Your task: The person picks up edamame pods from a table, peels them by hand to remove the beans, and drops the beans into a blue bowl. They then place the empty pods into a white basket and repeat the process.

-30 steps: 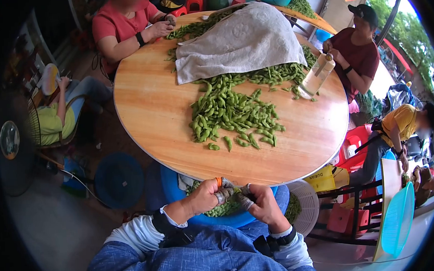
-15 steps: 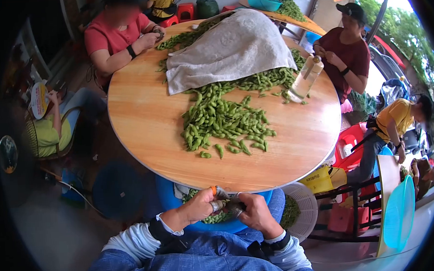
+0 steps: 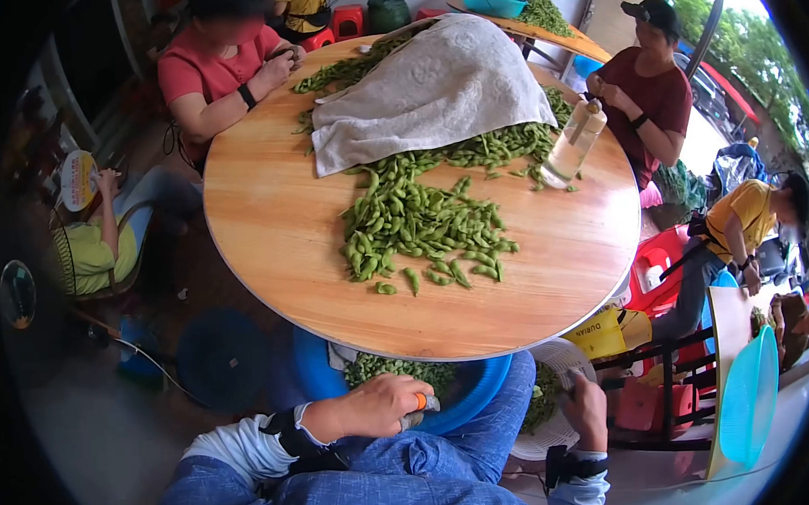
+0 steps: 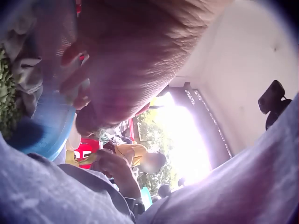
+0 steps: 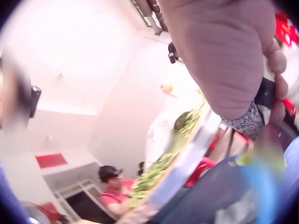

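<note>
Orange-banded left hand (image 3: 381, 406) curled, right hand (image 3: 587, 411) part-curled by white basket (image 3: 541, 439), any hold unclear

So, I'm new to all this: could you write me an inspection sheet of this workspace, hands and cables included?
Surface: round wooden table, bare towards the near edge.
Job's things: green pods heaped on it, partly under a grey cloth; blue basin below the near edge with green beans; pale basket beside it.
Clutter: clear bottle beside the pods; yellow bag beyond the basket.
Hands: left hand at the basin's near side, right hand at the basket; fingers curled, grip unclear.
Cables: pale cord low at left.
Surroundings: person in red and person in black cap at the table; others further off.
</note>
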`<control>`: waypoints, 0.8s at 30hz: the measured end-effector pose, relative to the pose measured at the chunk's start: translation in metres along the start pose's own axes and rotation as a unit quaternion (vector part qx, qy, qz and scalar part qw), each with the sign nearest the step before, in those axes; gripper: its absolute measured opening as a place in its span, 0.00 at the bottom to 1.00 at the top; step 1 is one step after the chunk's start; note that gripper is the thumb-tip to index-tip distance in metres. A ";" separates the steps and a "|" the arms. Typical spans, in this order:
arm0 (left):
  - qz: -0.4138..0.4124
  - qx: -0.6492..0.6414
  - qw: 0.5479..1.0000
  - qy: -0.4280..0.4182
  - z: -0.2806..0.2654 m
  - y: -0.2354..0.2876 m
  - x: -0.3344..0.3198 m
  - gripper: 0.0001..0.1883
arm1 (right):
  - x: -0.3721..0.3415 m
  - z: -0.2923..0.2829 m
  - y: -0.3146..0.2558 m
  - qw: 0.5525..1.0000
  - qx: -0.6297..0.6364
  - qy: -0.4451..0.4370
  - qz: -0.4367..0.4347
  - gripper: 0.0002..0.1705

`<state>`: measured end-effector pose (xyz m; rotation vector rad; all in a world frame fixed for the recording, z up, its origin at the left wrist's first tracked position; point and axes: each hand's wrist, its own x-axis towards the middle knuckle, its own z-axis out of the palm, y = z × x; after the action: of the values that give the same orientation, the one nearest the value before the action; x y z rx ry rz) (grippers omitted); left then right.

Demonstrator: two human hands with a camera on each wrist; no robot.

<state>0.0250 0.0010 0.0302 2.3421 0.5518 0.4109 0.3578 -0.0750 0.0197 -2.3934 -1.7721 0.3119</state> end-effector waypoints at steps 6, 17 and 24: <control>-0.050 0.209 0.953 0.213 -0.061 -0.026 0.051 0.12 | -0.013 0.018 0.025 0.963 0.261 0.037 0.059 0.08; -0.207 -0.290 0.913 0.198 -0.064 -0.048 0.066 0.04 | 0.009 0.016 -0.111 0.785 0.606 -0.083 -0.097 0.11; -0.248 -0.655 0.704 0.118 -0.038 -0.010 0.025 0.06 | 0.018 0.001 -0.160 0.663 0.692 -0.264 -0.105 0.13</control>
<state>0.0275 0.0409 0.0543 0.7140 0.6544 0.5733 0.2150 -0.0112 0.0561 -0.9573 -1.0429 1.6773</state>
